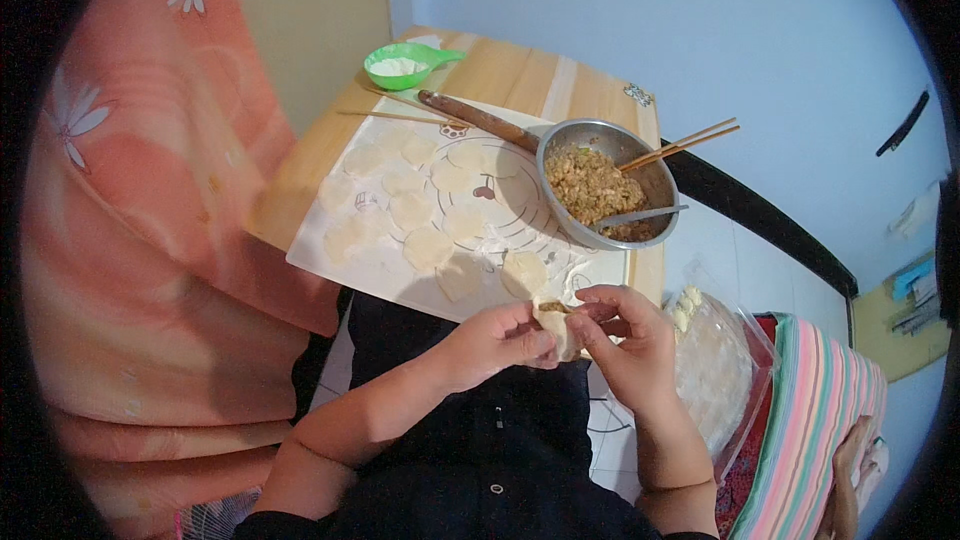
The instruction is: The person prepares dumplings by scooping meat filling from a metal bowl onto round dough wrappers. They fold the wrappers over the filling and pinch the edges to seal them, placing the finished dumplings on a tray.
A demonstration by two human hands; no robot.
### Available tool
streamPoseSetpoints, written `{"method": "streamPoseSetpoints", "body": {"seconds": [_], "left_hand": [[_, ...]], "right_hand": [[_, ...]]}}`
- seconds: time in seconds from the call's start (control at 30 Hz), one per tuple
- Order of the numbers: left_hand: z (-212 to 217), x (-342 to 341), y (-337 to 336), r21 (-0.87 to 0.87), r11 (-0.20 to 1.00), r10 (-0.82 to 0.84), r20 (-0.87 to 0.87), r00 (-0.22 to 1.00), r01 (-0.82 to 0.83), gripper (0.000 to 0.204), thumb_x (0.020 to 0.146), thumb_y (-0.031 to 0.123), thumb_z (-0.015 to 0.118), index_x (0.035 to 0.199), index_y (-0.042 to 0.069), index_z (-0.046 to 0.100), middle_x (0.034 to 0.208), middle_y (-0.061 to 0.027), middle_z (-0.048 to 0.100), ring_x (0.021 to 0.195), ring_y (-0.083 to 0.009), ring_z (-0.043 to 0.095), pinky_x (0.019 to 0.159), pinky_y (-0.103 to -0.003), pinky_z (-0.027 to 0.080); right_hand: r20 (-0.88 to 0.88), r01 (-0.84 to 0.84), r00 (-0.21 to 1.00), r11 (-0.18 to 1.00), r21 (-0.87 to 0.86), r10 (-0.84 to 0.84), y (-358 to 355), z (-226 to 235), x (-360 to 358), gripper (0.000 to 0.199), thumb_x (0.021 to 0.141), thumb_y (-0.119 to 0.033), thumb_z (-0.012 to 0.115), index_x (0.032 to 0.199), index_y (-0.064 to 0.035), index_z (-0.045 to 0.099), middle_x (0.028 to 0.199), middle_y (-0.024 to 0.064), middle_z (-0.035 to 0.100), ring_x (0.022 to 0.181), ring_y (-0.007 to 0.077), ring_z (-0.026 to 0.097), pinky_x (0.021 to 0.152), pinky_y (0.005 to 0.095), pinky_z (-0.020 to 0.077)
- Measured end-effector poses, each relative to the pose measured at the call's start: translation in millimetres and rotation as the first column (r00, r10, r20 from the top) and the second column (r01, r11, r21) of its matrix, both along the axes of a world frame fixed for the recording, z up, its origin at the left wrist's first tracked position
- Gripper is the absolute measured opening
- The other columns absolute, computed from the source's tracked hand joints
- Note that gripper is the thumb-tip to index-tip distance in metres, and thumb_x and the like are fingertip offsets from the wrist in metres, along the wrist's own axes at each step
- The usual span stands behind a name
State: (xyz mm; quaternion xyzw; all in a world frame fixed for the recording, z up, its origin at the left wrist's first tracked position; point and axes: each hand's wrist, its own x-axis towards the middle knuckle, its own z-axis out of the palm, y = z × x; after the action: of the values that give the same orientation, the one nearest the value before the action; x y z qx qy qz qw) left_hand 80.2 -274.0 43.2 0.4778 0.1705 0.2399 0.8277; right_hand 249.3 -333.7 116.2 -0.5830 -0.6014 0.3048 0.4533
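Between my two hands, just in front of the table's near edge, is a dumpling (556, 325), its pale wrapper folded up around brown filling that still shows at the top. My left hand (500, 342) grips it from the left with thumb and fingers. From the other side my right hand (628, 335) pinches the wrapper's edge. Several round dough wrappers (428, 248) lie spread over the white mat (315, 240). Beyond my hands stands a metal bowl (655, 180) of minced filling (590, 185), with chopsticks (690, 140) and a metal utensil (645, 214) resting in it.
A rolling pin (480, 120) lies across the mat's far side, touching or close to the bowl. At the wooden table's (520, 75) far left sits a green scoop (400, 65) of white powder. To the right is a round tray (715, 355) with pale pieces on its edge. An orange curtain (190, 270) hangs left.
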Motion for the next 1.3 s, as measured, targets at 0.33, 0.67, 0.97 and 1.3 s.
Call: {"method": "streamPoseSetpoints", "body": {"seconds": [0.33,0.67,0.97,1.3], "left_hand": [[3.5,3.6,-1.6,-0.096,0.984,0.160,0.073,0.984,-0.153,0.039,0.094,0.023,0.049,0.124,-0.001,0.044,0.118,-0.0117,0.054,0.106,-0.0184,0.054,0.091,-0.032,0.045],[0.5,8.1,-5.3,0.067,0.962,0.266,-0.009,0.964,-0.265,0.035,0.095,0.017,0.047,0.123,-0.002,0.045,0.118,-0.0118,0.056,0.108,-0.0180,0.053,0.094,-0.032,0.042],[8.2,8.5,-10.3,0.122,0.934,0.335,0.024,0.942,-0.335,0.035,0.093,0.014,0.050,0.126,0.001,0.047,0.108,-0.0023,0.058,0.096,-0.0075,0.054,0.086,-0.026,0.044],[17.8,3.6,-13.8,0.294,0.940,0.214,-0.121,0.969,-0.170,0.030,0.093,0.013,0.050,0.120,0.000,0.050,0.103,-0.0019,0.059,0.093,-0.0072,0.054,0.083,-0.024,0.045]], "right_hand": [[0.011,0.136,0.991,0.991,-0.013,-0.136,-15.8,-10.7,0.5,0.023,0.094,-0.018,0.050,0.083,0.0005,0.057,0.070,0.0033,0.059,0.062,0.0098,0.055,0.056,0.0233,0.0455],[0.325,-0.011,0.946,1.000,-0.012,0.014,-8.7,-19.5,-11.9,0.021,0.088,-0.020,0.057,0.077,-0.0015,0.058,0.066,0.0183,0.057,0.060,0.0371,0.057,0.053,0.0407,0.0449],[0.433,0.021,0.900,0.998,0.057,-0.044,-15.8,-17.6,-5.6,0.021,0.082,-0.023,0.066,0.074,-0.0038,0.059,0.063,0.0151,0.058,0.059,0.0336,0.060,0.053,0.0385,0.0473],[0.368,-0.177,0.926,0.955,0.237,0.080,-0.7,10.6,-1.6,0.026,0.074,-0.003,0.069,0.100,-0.0047,0.065,0.095,0.0107,0.063,0.087,0.0260,0.062,0.074,0.0330,0.0505]]}}
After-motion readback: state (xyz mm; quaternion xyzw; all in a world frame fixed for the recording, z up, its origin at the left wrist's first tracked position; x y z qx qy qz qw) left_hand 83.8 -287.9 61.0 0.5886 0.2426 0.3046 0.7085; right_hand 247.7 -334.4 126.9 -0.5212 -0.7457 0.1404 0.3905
